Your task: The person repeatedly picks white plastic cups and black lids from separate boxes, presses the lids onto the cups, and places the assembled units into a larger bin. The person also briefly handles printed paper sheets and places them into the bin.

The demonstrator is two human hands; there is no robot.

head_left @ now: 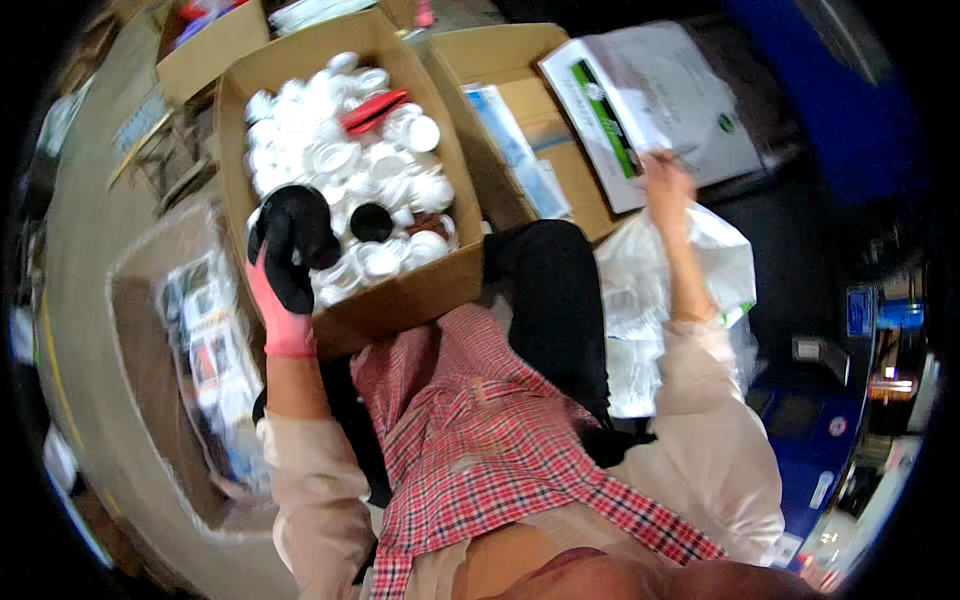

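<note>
Left grip (290, 250), in a pink and black glove, curls loosely over the white lids (350, 160) in the cardboard box (400, 295), upper centre of frame. Right grip (668, 180), bare, pinches a white printed sheet (650, 90) at upper right, above a clear plastic bag (690, 260).

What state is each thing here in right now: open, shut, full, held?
Cardboard box: open, filled with white caps.
Left hand: gloved, resting on the box's caps.
Right hand: bare, gripping a white sheet.
Second carton: open.
Clear plastic bag: crumpled.
</note>
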